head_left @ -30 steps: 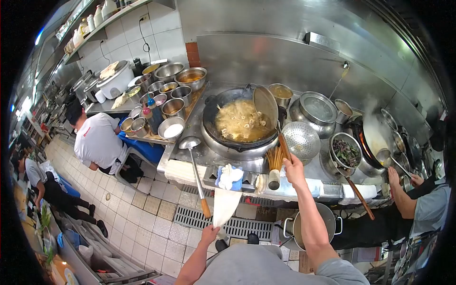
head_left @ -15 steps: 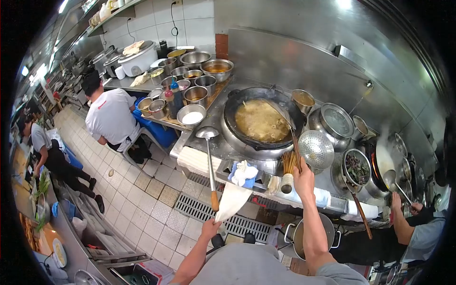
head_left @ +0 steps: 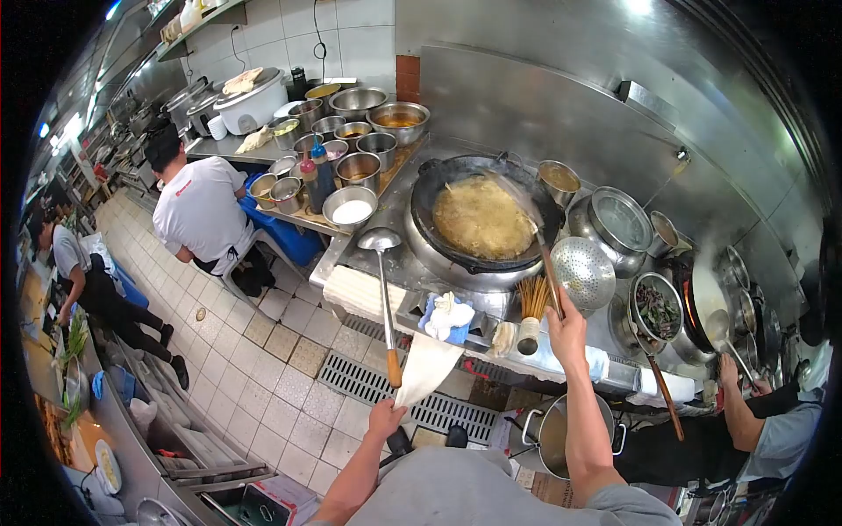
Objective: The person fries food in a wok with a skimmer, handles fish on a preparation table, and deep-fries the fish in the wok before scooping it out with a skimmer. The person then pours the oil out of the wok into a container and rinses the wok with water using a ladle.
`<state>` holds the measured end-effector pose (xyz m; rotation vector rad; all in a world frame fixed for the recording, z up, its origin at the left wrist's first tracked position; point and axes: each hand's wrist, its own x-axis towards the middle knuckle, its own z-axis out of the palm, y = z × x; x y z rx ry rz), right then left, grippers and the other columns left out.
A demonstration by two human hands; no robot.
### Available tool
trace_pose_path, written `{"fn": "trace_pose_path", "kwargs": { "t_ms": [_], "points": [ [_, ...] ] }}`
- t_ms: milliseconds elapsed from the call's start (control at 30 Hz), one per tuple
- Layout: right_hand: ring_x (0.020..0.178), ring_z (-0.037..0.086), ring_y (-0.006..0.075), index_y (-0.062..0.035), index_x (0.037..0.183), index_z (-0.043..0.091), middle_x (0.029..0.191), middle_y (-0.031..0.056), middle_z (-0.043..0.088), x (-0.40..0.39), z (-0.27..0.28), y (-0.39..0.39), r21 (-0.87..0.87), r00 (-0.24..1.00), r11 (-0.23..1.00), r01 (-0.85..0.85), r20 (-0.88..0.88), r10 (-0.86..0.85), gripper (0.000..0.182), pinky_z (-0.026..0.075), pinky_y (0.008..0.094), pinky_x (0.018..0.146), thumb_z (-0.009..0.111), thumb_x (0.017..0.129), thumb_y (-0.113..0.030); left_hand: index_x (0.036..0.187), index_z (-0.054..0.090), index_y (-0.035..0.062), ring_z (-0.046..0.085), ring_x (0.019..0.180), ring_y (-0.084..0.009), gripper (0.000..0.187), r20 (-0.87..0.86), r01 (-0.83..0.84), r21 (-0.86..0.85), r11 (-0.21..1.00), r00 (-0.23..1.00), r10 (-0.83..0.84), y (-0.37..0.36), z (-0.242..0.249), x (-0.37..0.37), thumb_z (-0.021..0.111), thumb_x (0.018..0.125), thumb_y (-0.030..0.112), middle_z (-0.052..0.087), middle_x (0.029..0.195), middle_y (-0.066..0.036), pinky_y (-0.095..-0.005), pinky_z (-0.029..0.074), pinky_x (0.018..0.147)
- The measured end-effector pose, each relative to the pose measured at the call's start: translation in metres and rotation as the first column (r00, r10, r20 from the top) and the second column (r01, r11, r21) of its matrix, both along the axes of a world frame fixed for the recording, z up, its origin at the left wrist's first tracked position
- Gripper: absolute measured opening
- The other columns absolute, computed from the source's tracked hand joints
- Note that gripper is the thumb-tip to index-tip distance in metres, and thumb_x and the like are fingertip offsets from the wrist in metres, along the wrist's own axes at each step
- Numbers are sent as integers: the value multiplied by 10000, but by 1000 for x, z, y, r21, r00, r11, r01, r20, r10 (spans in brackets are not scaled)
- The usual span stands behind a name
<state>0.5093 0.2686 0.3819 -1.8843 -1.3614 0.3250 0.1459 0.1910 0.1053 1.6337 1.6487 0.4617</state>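
Note:
My right hand (head_left: pixel 567 329) is closed around the wooden handle of a wok spatula (head_left: pixel 519 202). The metal end of the spatula reaches into a black wok (head_left: pixel 419 215) full of bubbling yellow-brown liquid; some of it is blurred. A white cloth (head_left: pixel 428 368) is gripped at its lower corner by my left hand (head_left: pixel 386 419) and stretches up to the counter's front edge. Close to that hand, a ladle (head_left: pixel 383 294) lies over the counter edge, its wooden handle pointing at me. Left of my right hand, a bamboo brush (head_left: pixel 531 307) stands at the counter front.
A round perforated skimmer (head_left: pixel 585 273) lies right of the wok. Metal bowls and sauce bottles (head_left: pixel 321 171) crowd the left counter. A co-worker handles a ladle (head_left: pixel 719 329) at a second wok on the right. Someone in white (head_left: pixel 202 210) sits at left. A two-handled pot (head_left: pixel 554 438) stands below.
The spatula end has shifted slightly in the wok, and my right hand has moved a little right and down. My left hand keeps its grip on the cloth.

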Motion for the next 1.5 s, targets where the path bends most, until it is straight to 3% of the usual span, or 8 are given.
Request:
{"fn": "trace_pose_path", "kwargs": {
  "t_ms": [533,833,900,1033,1167,1233,1300,1500],
  "points": [
    [1078,506,184,57,1284,386,1227,165,508,5,-55,-14,238,867,965,110,-498,24,496,366,272,916,553,850,-115,796,596,-1,599,713,-345,365,20,-89,-100,991,996,92,-3,0,-1,635,746,358,614,736,-194,-408,456,625],
    [1228,403,287,58,1332,279,1319,234,402,3,-153,-68,36,918,953,301,-281,-279,603,296,320,1003,553,812,-81,825,603,44,590,753,-370,283,22,-29,-84,996,999,31,-4,-11,3,564,787,322,616,768,-194,-445,458,655],
    [1116,494,285,49,1329,289,1209,206,502,-5,-174,-69,177,960,945,274,-111,-258,608,347,319,965,557,797,-67,899,616,91,585,793,-381,199,52,1,-7,1000,999,0,-12,-32,-4,513,791,222,619,822,-197,-456,462,698],
    [568,499,119,-118,1385,248,1038,115,557,6,-192,-87,-242,714,963,118,-653,-252,606,397,210,406,546,858,-156,1135,528,117,569,927,-361,361,-136,-67,-105,992,989,53,-41,-15,-8,486,779,162,604,985,-196,-458,453,793],
    [702,547,166,-66,1289,369,892,89,543,-18,-164,-128,-240,639,915,323,-659,-398,468,432,275,511,456,913,-330,1148,517,90,564,932,-366,384,-152,-292,-176,940,952,267,-103,23,-18,482,772,159,597,1004,-202,-460,450,803],
    [714,552,195,-94,1315,338,940,102,552,21,-237,-167,-316,661,933,170,-666,-346,520,434,295,526,448,905,-394,1144,518,80,564,933,-367,383,-153,-414,-191,890,908,390,-150,20,-28,479,771,158,597,1002,-203,-460,449,807],
    [1058,519,354,-23,1306,387,1226,202,501,19,-239,-210,-416,976,907,-67,-215,-26,561,384,498,928,547,872,-341,1141,519,71,563,935,-368,382,-140,-487,-201,850,873,467,-192,23,-29,476,771,157,598,1001,-203,-460,448,811],
    [1039,530,343,-11,1303,383,1211,205,508,-44,-240,-225,-603,900,673,-429,-223,374,552,411,476,890,531,880,-334,1104,547,49,573,922,-356,358,-65,-724,-261,638,673,737,-302,24,-31,511,770,173,608,976,-203,-442,452,809]
  ]
}}
